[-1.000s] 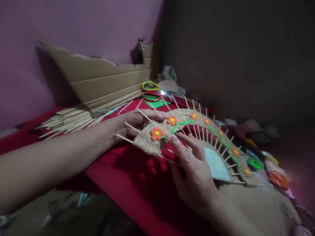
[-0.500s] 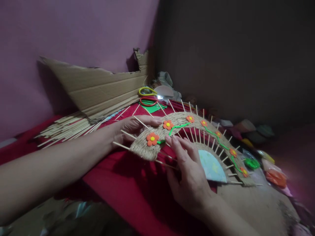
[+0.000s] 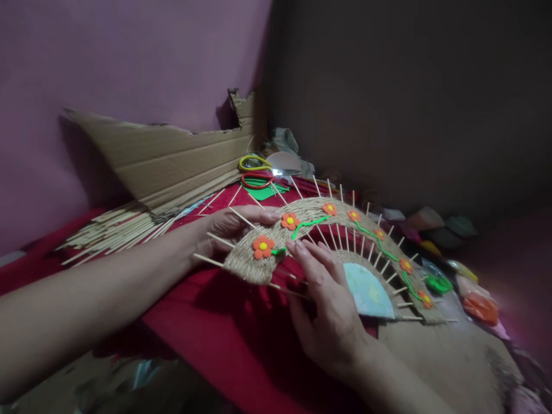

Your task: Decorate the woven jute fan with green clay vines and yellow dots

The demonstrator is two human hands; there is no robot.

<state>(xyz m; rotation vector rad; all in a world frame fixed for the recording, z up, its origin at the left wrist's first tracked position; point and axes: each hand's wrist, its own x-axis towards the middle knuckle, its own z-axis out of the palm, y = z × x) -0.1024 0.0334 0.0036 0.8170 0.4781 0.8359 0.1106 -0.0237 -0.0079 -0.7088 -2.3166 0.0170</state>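
Observation:
A fan-shaped piece of woven twine on thin sticks point(image 3: 248, 265) spans the middle, with orange clay flowers point(image 3: 263, 246) and green clay strands point(image 3: 365, 231) along its band. A pale blue half-round panel point(image 3: 368, 290) sits at its inner edge. My left hand point(image 3: 226, 227) grips the band's left part from behind, fingers partly hidden. My right hand point(image 3: 325, 293) has its fingertips at the band's lower edge, touching the green strand by the second flower; its thumb is below, near the sticks.
Loose sticks point(image 3: 112, 230) lie at left beside torn cardboard point(image 3: 172, 158). Yellow-handled scissors point(image 3: 254, 163) and a red handle point(image 3: 257, 181) are behind the fan. Brown board point(image 3: 444, 362) and bagged orange clay point(image 3: 480, 309) lie at right, on and around red cloth point(image 3: 207, 345).
The whole view has shifted slightly, so most things appear a little further left. Both hands keep nearly the same hold on the fan.

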